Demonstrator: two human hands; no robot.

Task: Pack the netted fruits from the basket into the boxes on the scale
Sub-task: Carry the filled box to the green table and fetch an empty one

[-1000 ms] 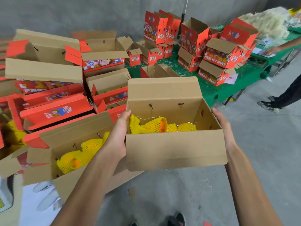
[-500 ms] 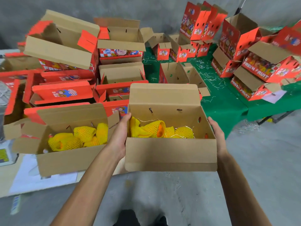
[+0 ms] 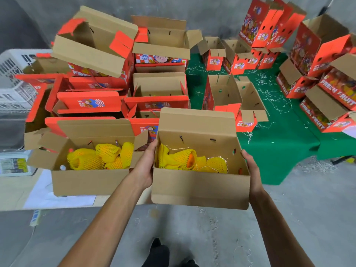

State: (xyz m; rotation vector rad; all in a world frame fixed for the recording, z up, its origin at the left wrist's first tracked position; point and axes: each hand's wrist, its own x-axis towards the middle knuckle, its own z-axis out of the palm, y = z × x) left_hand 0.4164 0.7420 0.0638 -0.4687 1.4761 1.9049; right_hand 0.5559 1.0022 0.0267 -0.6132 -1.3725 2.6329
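A grey concrete floor (image 3: 192, 232) fills the lower part of the frame, and a grey wall runs across the top. A table under a green cloth (image 3: 279, 143) takes up the right of the picture, strewn with pale paper shreds and carrying red "FRESH FRUIT" cartons (image 3: 335, 89), most with their flaps open. A heap of open red and brown cartons (image 3: 123, 74) is stacked from the upper left to the centre. A white slatted basket (image 3: 13, 74) shows at the left edge, mostly hidden behind that heap, so what it holds cannot be told.

Just right of centre, an open brown cardboard box (image 3: 200, 187) is held above the floor, its lid flap standing up at the back. The left hand (image 3: 144, 168) presses flat against its left end, fingers extended up the wall with the tips at the rim. The right hand (image 3: 250, 170) lies along its right end the same way, fingers straight, thumb side at the rim. Inside it lie netted fruits (image 3: 183, 158) in yellow foam mesh, one showing orange at its open end, among thin straw strands.

To its left, a second open box (image 3: 88, 182) sits on white paper and holds more netted fruits (image 3: 100, 157). At the far left edge, a scale (image 3: 15, 164) with a yellow-printed panel is partly visible beside that box. Dark shoes (image 3: 158, 253) show at the bottom centre.
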